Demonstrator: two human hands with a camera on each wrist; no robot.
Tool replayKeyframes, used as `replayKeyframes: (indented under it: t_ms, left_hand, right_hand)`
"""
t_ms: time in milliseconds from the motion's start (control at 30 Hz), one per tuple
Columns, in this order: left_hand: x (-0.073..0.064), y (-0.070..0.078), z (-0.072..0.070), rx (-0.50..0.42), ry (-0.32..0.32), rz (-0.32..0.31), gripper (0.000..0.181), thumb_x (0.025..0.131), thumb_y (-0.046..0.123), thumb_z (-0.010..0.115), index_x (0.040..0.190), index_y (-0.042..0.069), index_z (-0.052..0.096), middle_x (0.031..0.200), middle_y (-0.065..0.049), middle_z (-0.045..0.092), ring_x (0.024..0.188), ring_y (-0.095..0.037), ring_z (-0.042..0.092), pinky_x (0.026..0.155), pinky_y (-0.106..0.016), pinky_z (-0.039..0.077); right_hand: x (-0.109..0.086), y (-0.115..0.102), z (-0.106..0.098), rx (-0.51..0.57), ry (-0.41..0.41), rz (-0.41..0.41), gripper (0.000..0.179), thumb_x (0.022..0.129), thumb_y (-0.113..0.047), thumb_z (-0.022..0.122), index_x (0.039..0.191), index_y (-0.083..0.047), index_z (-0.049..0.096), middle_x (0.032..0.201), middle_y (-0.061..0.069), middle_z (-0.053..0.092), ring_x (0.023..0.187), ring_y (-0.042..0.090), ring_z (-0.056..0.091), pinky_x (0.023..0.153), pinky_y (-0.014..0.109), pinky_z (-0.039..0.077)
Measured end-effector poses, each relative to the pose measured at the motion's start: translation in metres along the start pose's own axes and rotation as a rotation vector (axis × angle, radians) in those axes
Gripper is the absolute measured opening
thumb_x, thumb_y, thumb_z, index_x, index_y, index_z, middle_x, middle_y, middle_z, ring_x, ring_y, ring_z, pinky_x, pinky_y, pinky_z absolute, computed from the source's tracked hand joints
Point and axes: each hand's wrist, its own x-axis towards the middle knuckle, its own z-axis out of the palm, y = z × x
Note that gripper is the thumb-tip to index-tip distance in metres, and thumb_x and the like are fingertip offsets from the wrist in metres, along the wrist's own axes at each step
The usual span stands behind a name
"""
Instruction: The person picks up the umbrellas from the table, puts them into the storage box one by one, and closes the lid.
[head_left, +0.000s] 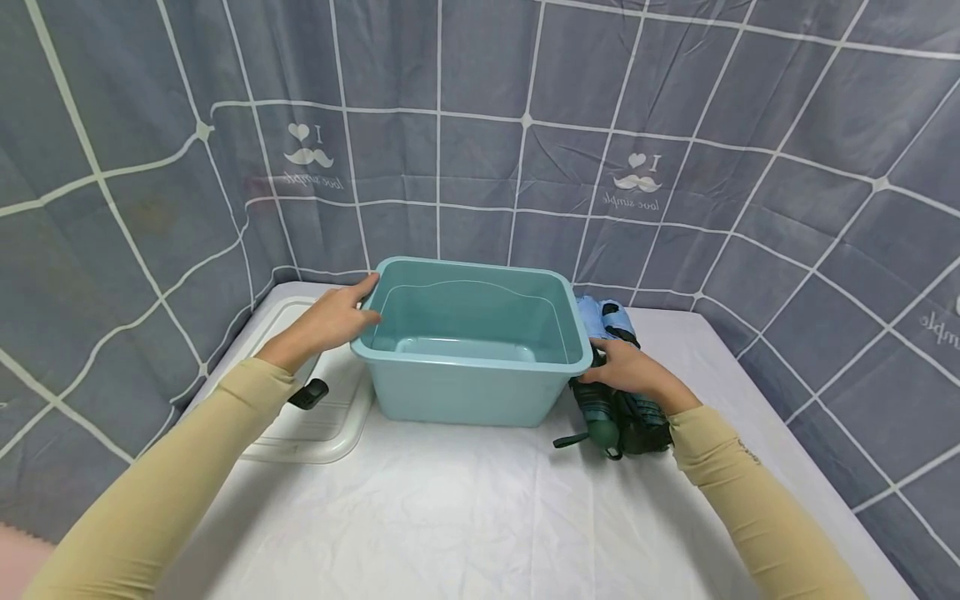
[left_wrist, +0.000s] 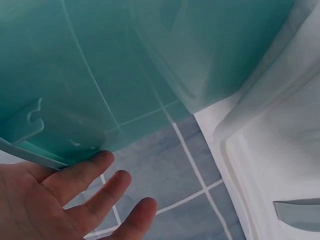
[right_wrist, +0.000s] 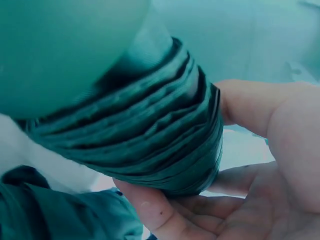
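Observation:
A teal plastic tub (head_left: 465,392) stands upright on the white-covered table, with nothing visible inside. My left hand (head_left: 333,317) holds its left rim, thumb over the edge; in the left wrist view the other fingers (left_wrist: 102,200) spread below the rim outside. Right of the tub lie several folded umbrellas, among them a blue one (head_left: 590,310) and a dark green one (head_left: 600,429). My right hand (head_left: 630,367) reaches over them, beside the tub's right rim. The right wrist view shows its thumb and fingers curled round the pleated green umbrella (right_wrist: 150,140).
A white lid (head_left: 330,429) lies flat left of the tub, partly under my left forearm. White cloth (head_left: 480,508) covers the table. A grey curtain (head_left: 480,158) with white grid lines hangs behind and along both sides.

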Motion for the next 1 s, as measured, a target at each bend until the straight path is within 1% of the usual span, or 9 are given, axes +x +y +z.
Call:
replayKeyframes:
  t_ms: [133,367,433,533,667,700,833,900,1000]
  left_hand:
    - [0.001,0.0,-0.001,-0.002,-0.008,0.001,0.08,0.098,0.031,0.052,0.164,0.015,0.01,0.163,-0.023,0.025,0.149,-0.043,0.027,0.116,-0.061,0.026]
    - [0.001,-0.002,-0.001,0.0,-0.012,-0.002,0.079,0.098,0.032,0.051,0.164,0.017,0.009,0.165,-0.02,0.021,0.15,-0.043,0.024,0.117,-0.062,0.024]
    - [0.0,-0.002,0.0,0.006,-0.007,-0.005,0.079,0.099,0.034,0.051,0.164,0.017,0.009,0.165,-0.021,0.022,0.15,-0.043,0.025,0.116,-0.062,0.025]
    - [0.0,-0.002,0.001,0.021,0.004,-0.01,0.08,0.099,0.036,0.051,0.164,0.017,0.009,0.163,-0.022,0.026,0.148,-0.043,0.029,0.115,-0.061,0.027]
    - [-0.001,-0.002,0.002,0.033,0.016,-0.016,0.08,0.099,0.039,0.05,0.164,0.018,0.009,0.163,-0.023,0.027,0.148,-0.042,0.031,0.115,-0.061,0.029]
    - [-0.001,-0.002,0.002,0.033,0.017,-0.02,0.08,0.099,0.039,0.05,0.164,0.019,0.009,0.163,-0.022,0.027,0.148,-0.042,0.03,0.115,-0.061,0.028]
    - [-0.001,-0.001,0.002,0.043,0.022,-0.036,0.079,0.099,0.042,0.05,0.164,0.021,0.009,0.162,-0.022,0.028,0.147,-0.042,0.031,0.114,-0.061,0.03]
    - [-0.001,0.0,0.002,0.059,0.023,-0.043,0.08,0.099,0.043,0.05,0.164,0.022,0.009,0.161,-0.023,0.03,0.146,-0.043,0.033,0.112,-0.062,0.031]
    - [0.0,0.0,0.003,0.09,0.025,-0.05,0.079,0.099,0.044,0.049,0.164,0.023,0.008,0.16,-0.024,0.033,0.144,-0.045,0.036,0.11,-0.063,0.033]
  right_hand:
    - [0.0,-0.003,-0.01,0.028,-0.006,0.047,0.083,0.09,-0.025,0.071,0.157,0.001,0.03,0.075,0.006,0.064,0.067,0.019,0.059,0.068,0.039,0.053]
    - [0.001,-0.004,-0.027,0.015,0.009,0.044,0.087,0.091,-0.03,0.069,0.158,0.003,0.025,0.115,0.017,0.067,0.076,0.02,0.063,0.072,0.039,0.055]
    - [0.001,-0.005,-0.031,0.023,0.017,0.057,0.086,0.091,-0.029,0.068,0.158,0.002,0.025,0.117,0.018,0.066,0.082,0.018,0.062,0.071,0.036,0.055]
    - [0.001,-0.006,-0.038,0.055,0.017,0.079,0.086,0.091,-0.028,0.068,0.159,0.001,0.023,0.093,0.011,0.065,0.077,0.016,0.058,0.066,0.032,0.054]
    - [0.001,-0.008,-0.047,0.075,0.012,0.096,0.088,0.092,-0.027,0.069,0.16,0.0,0.02,0.063,-0.003,0.046,0.059,0.017,0.054,0.061,0.032,0.052]
    - [0.001,-0.009,-0.049,0.079,0.01,0.097,0.087,0.093,-0.027,0.069,0.16,0.0,0.02,0.063,-0.004,0.044,0.057,0.017,0.054,0.061,0.032,0.052]
    - [0.001,-0.012,-0.058,0.1,0.011,0.102,0.088,0.094,-0.026,0.069,0.16,0.0,0.017,0.076,0.003,0.059,0.065,0.017,0.061,0.064,0.033,0.056]
    - [0.001,-0.013,-0.062,0.109,0.012,0.094,0.088,0.095,-0.026,0.068,0.16,0.002,0.015,0.093,0.01,0.065,0.073,0.015,0.064,0.067,0.034,0.058]
    - [0.001,-0.015,-0.068,0.115,0.016,0.089,0.088,0.096,-0.026,0.067,0.161,0.001,0.015,0.112,0.018,0.065,0.084,0.016,0.067,0.071,0.036,0.06]
